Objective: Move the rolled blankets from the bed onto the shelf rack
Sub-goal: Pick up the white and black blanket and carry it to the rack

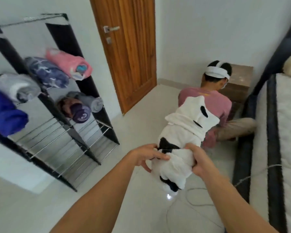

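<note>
Head view, hands: Both hands are holding one white blanket with black patches up in the air, over the floor.
Left hand: The left hand is gripping the near left side of the roll. Its fingers are curling over the top and pinching the cloth, with the thumb underneath.
Right hand: The right hand is gripping the right side of the roll. Its fingers are closing tight around the cloth and are partly hiding in it.
Blanket in hands: It is a long soft roll, pointing away from the person. It is hanging between the shelf rack and the bed, touching neither.
Shelf rack: The black shelf rack is standing on the left by the white wall. Its lower shelves are shiny metal bars.
Blankets on rack: A pink roll, a dark blue roll with white marks, a grey roll and a bright blue roll are lying on an upper shelf. A purple roll and a small grey roll are lying one shelf down.
Bed: The bed is on the right side, with a white mattress and a dark frame.
Other person: A person in a pink shirt is sitting on the floor by the bed, facing away.
Door: A brown wooden door is closed behind.
</note>
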Demonstrator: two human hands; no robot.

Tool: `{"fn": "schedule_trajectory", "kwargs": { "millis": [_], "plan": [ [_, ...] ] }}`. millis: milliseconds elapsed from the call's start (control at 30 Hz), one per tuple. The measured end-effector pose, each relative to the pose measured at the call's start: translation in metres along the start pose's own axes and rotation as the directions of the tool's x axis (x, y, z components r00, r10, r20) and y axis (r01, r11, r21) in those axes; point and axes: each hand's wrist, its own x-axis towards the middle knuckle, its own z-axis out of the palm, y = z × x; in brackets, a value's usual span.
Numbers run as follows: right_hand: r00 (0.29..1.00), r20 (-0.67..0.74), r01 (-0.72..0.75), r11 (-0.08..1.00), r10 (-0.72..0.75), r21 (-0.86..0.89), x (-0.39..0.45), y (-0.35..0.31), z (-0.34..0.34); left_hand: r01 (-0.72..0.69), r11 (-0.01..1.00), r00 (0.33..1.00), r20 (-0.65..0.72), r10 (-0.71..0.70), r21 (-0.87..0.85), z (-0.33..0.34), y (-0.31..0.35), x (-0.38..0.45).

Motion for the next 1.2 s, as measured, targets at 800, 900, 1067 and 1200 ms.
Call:
{"fn": "schedule_trajectory", "kwargs": {
  "millis": [800,900,1067,1200],
  "plan": [
    [0.623,0.708,0.362,0.680,0.333,-0.638,0.143,0.086,0.454,-0.214,0.528,0.769,-0.475,-0.428,-0.822,-0.276,-0.196,-0.042],
    [0.595,0.710,0.487,0.535,0.375,-0.691,0.163,0.082,0.484,-0.283,0.427,0.738,-0.479,-0.475,-0.859,-0.297,-0.196,-0.024],
    [0.566,0.720,0.596,0.404,0.401,-0.693,0.189,0.081,0.527,-0.333,0.300,0.726,-0.446,-0.523,-0.894,-0.340,-0.201,-0.005],
    [0.549,0.729,0.684,0.280,0.409,-0.673,0.205,0.083,0.564,-0.368,0.234,0.714,-0.435,-0.548,-0.900,-0.375,-0.206,0.008]
  ]
}}
